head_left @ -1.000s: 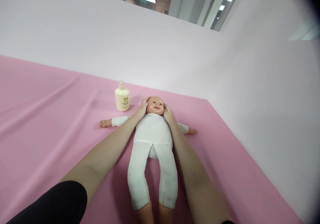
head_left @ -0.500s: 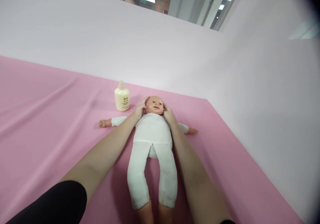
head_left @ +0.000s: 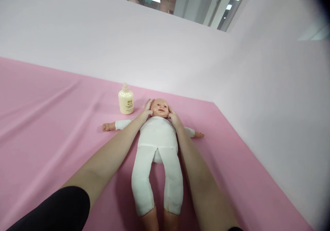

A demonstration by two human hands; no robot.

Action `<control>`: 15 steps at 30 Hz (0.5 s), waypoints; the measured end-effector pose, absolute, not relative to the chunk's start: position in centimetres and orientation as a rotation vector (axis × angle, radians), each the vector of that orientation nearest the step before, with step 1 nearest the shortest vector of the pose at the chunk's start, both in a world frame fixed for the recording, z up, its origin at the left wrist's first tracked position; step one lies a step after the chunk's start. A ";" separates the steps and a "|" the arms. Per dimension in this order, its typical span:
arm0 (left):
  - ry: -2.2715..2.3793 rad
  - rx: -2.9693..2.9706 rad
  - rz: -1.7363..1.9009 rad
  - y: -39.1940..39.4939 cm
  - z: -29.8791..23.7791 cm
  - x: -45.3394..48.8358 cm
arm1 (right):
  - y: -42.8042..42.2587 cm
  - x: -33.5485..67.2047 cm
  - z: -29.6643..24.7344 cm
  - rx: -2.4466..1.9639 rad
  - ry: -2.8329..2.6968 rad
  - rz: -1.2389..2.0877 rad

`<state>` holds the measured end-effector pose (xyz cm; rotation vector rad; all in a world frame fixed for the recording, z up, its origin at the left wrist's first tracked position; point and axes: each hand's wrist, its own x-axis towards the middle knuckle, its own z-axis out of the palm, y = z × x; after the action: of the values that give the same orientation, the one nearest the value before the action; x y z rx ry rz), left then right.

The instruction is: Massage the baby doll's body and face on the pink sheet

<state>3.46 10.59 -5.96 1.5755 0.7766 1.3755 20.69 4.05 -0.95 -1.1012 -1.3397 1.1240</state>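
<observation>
A baby doll point(head_left: 157, 138) in a white bodysuit lies on its back on the pink sheet point(head_left: 51, 128), head away from me and arms spread out. My left hand point(head_left: 146, 112) cups the left side of the doll's head point(head_left: 160, 108). On the other side my right hand point(head_left: 174, 118) rests against its cheek. Both my forearms run along the doll's body.
A cream lotion bottle point(head_left: 126, 100) with a pump stands upright just left of the doll's head. White walls point(head_left: 270, 103) close the pink surface at the back and on the right. The sheet stretches far to the left.
Both hands stay on the sides of the doll's head, with only slight shifts of the fingers. The doll and the bottle have not moved.
</observation>
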 end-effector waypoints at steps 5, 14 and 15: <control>0.814 1.599 1.342 10.8 -6.1 3.3 | 4.4 21.0 -1.5 -1.122 -1.350 1.121; 0.735 1.752 1.500 9.4 -5.4 3.7 | 4.4 21.0 -1.8 -1.074 -1.362 1.148; 0.742 1.781 1.500 9.3 -5.3 3.6 | 4.5 20.9 -1.8 -1.071 -1.361 1.158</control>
<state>3.63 9.25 -5.28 1.7812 0.7423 1.5002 20.95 4.47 -1.84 -1.0711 -1.3606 1.1583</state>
